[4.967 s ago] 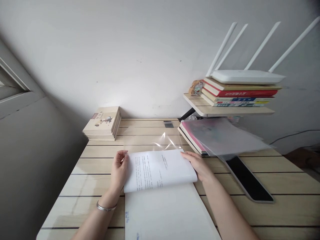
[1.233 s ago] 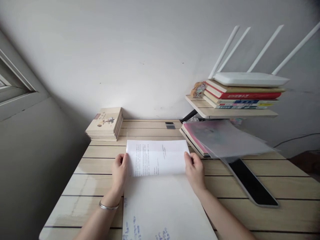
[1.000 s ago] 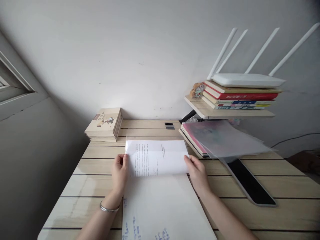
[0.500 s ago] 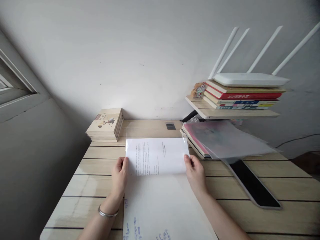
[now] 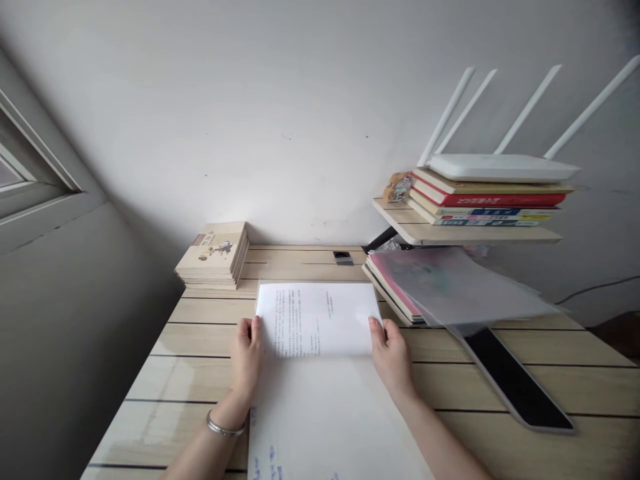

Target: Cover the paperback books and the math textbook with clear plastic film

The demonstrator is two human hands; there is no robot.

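My left hand (image 5: 247, 357), a silver bangle at its wrist, pinches the left edge of a printed paper (image 5: 320, 313), thumb on top. The opposite edge is gripped by my right hand (image 5: 393, 357) in the same way. A narrow band of clear plastic film shows along the paper's far edge. Nearer to me, a whitish sheet (image 5: 330, 407) with blue handwriting covers the lower part and runs out of view at the bottom. Whether it is one piece with the clear film, I cannot tell.
A stack of beige books (image 5: 213, 257) stands at back left. On the right are books under a translucent folder (image 5: 465, 283), and a black-screened phone or tablet (image 5: 520, 380). A raised shelf (image 5: 450, 233) holds more books and a white router (image 5: 503, 168).
The clear film above the paper's far edge shows much less than before. Both hands keep their grip on the edges. The whole view has shifted slightly.
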